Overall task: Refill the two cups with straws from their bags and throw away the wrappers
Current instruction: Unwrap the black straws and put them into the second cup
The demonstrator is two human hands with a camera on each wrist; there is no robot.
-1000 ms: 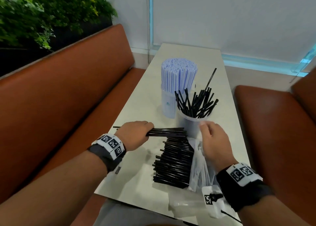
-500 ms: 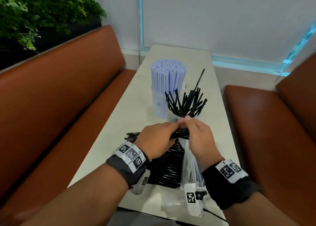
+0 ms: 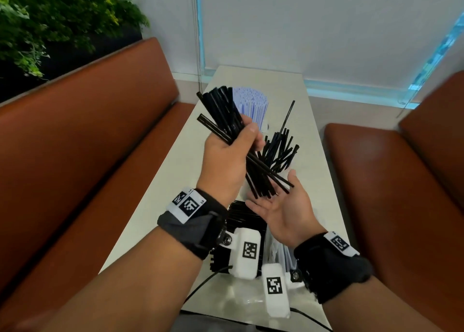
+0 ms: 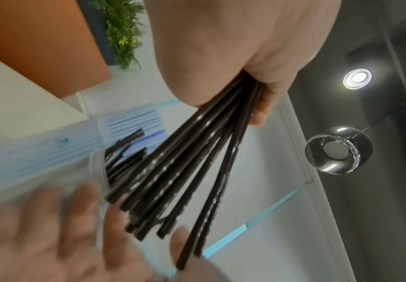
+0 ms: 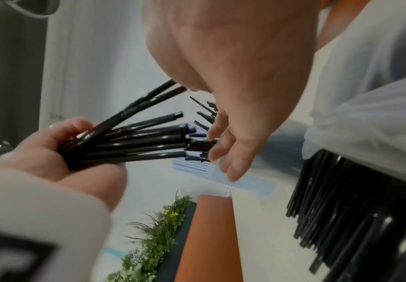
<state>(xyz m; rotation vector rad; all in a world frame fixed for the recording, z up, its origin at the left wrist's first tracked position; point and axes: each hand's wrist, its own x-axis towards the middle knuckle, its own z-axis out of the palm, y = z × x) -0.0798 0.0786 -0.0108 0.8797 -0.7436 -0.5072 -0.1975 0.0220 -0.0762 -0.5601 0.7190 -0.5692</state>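
Note:
My left hand (image 3: pixel 232 153) grips a bundle of black straws (image 3: pixel 226 115) raised above the table, fanned out and tilted. The same bundle of black straws (image 4: pixel 192 162) fills the left wrist view. My right hand (image 3: pixel 283 206) lies open, palm up, with the lower straw ends resting against its fingers (image 5: pixel 223 150). Behind stand a clear cup of black straws (image 3: pixel 278 150) and a cup packed with white wrapped straws (image 3: pixel 253 105). A pile of black straws (image 3: pixel 241 218) lies on the table (image 3: pixel 308 105) under my wrists, next to a clear plastic bag (image 3: pixel 278 251).
Orange-brown bench seats (image 3: pixel 95 140) run along both sides of the narrow table. Green plants (image 3: pixel 50 17) sit behind the left bench back. A white blind (image 3: pixel 326 25) covers the far wall. A cable (image 3: pixel 208 279) trails off the table's near edge.
My left hand has lifted the bundle from flat on the table to upright in the air. My right hand let go of the straws and opened palm up beneath their ends.

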